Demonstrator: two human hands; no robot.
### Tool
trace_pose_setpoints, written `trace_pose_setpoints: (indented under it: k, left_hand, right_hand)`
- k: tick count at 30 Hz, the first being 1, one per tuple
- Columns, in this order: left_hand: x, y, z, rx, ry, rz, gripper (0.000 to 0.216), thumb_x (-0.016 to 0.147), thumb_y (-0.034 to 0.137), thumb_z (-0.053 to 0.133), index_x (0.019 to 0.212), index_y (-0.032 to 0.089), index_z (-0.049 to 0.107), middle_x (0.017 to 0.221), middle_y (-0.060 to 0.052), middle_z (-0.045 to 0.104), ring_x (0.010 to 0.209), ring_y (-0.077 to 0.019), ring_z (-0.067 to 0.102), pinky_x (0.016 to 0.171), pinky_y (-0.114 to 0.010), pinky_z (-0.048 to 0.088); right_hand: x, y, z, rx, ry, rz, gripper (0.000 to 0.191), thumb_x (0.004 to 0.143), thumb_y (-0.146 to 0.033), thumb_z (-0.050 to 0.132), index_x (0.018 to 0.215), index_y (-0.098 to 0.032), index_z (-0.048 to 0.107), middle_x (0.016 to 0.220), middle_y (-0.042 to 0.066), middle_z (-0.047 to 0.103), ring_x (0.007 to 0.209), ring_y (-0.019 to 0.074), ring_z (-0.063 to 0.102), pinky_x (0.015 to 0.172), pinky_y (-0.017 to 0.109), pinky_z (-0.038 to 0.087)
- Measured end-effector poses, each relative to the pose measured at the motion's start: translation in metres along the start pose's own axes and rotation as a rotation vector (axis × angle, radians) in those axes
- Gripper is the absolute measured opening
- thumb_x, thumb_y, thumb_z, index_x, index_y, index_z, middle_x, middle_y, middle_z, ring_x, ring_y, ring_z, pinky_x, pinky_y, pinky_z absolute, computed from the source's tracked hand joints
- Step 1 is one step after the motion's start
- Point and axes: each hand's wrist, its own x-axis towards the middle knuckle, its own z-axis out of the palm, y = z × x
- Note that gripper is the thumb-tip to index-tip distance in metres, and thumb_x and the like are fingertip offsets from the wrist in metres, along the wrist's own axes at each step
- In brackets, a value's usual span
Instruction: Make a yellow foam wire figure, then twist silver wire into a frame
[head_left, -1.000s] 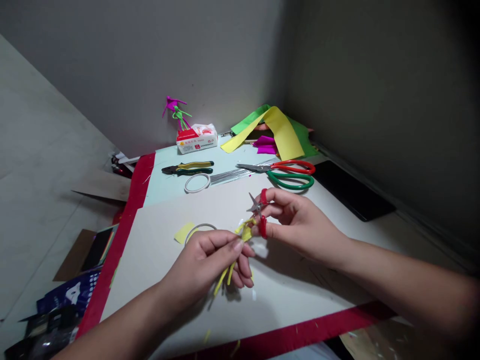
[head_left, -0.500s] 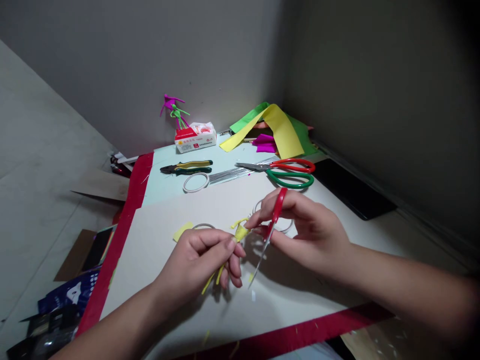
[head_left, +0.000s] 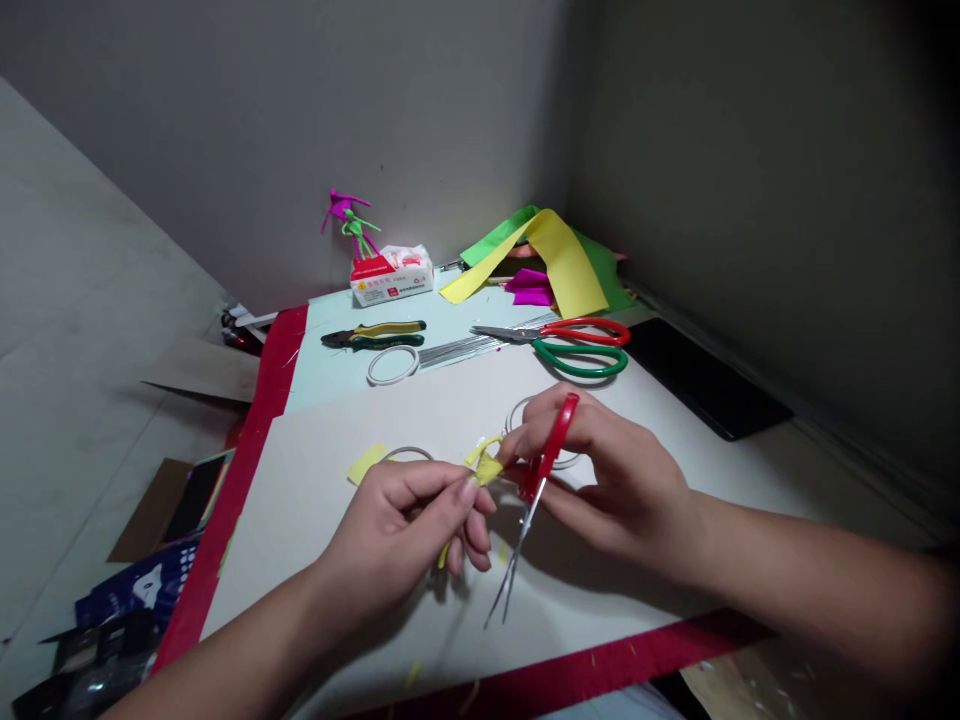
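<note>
My left hand [head_left: 409,530] is closed, pinching a small yellow paper piece [head_left: 486,464] wrapped on a wire, with yellow strips hanging below the fingers. My right hand [head_left: 607,470] touches the same yellow piece with its fingertips while red-handled small scissors [head_left: 534,500] hang from its fingers, blades pointing down toward the white board [head_left: 360,420]. A loose yellow paper scrap [head_left: 366,463] and a thin wire ring [head_left: 409,453] lie just left of my hands.
Farther back lie pliers [head_left: 373,335], a tape ring [head_left: 393,364], a bundle of wires [head_left: 461,349], large red-and-green scissors [head_left: 577,346], coloured paper strips [head_left: 551,262], a tissue pack [head_left: 392,274] and a small paper figure [head_left: 351,224]. A dark slab [head_left: 705,380] lies at the right.
The small scissors swung from blades pointing up to hanging blades-down in my right hand. My right fingertips came onto the yellow piece that my left hand keeps pinching.
</note>
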Motion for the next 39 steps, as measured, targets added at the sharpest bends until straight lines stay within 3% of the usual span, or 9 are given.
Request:
trace_pose_setpoints:
  k: [6,11,15,21,28,39]
  left_hand:
    - [-0.001,0.006,0.002,0.037,0.015,0.064,0.022,0.085,0.029,0.061,0.072,0.013,0.068,0.059,-0.002,0.065,0.05,-0.0111,0.061,0.047,-0.019,0.046]
    - [-0.004,0.01,-0.003,0.057,0.061,0.12,0.02,0.086,0.027,0.059,0.074,0.014,0.069,0.06,-0.002,0.065,0.052,-0.0121,0.063,0.047,-0.019,0.047]
    - [-0.007,0.014,-0.011,0.084,0.119,0.177,0.021,0.088,0.026,0.057,0.076,0.016,0.07,0.061,-0.002,0.067,0.051,-0.0108,0.061,0.049,-0.02,0.049]
    - [-0.007,0.015,-0.015,0.167,0.174,0.239,0.021,0.089,0.024,0.057,0.075,0.017,0.07,0.062,-0.001,0.068,0.05,-0.0099,0.059,0.05,-0.02,0.049]
    - [-0.008,0.019,-0.014,0.225,0.219,0.284,0.018,0.085,0.021,0.059,0.072,0.017,0.07,0.058,-0.001,0.067,0.047,-0.0111,0.059,0.046,-0.02,0.048]
    - [-0.008,0.018,-0.013,0.201,0.221,0.288,0.02,0.088,0.021,0.057,0.073,0.018,0.07,0.061,0.0,0.068,0.048,-0.0099,0.059,0.043,-0.018,0.044]
  right_hand:
    - [0.002,-0.001,-0.001,0.236,0.097,0.181,0.027,0.079,-0.002,0.057,0.091,-0.026,0.05,0.088,0.003,0.06,0.083,0.0197,0.059,0.077,0.037,0.051]
    - [0.007,-0.001,-0.005,0.289,0.153,0.37,0.017,0.083,-0.016,0.062,0.091,-0.025,0.05,0.088,0.002,0.056,0.074,0.016,0.058,0.066,0.031,0.048]
    - [0.013,0.001,-0.01,0.085,0.012,0.362,0.005,0.085,-0.021,0.061,0.082,-0.021,0.056,0.078,0.001,0.057,0.069,0.0141,0.052,0.064,0.027,0.043]
    - [0.013,0.004,-0.016,-0.121,-0.152,0.308,0.011,0.085,-0.019,0.056,0.075,-0.017,0.061,0.069,0.002,0.058,0.062,0.0123,0.05,0.057,0.025,0.037]
    - [0.015,0.002,-0.024,-0.334,-0.488,0.262,0.014,0.08,-0.026,0.059,0.07,-0.016,0.058,0.066,0.002,0.055,0.062,0.0132,0.046,0.056,0.024,0.03]
    - [0.021,0.007,-0.032,-0.376,-0.62,0.214,0.017,0.081,-0.028,0.058,0.069,-0.017,0.054,0.066,0.001,0.052,0.062,0.0128,0.044,0.057,0.025,0.027]
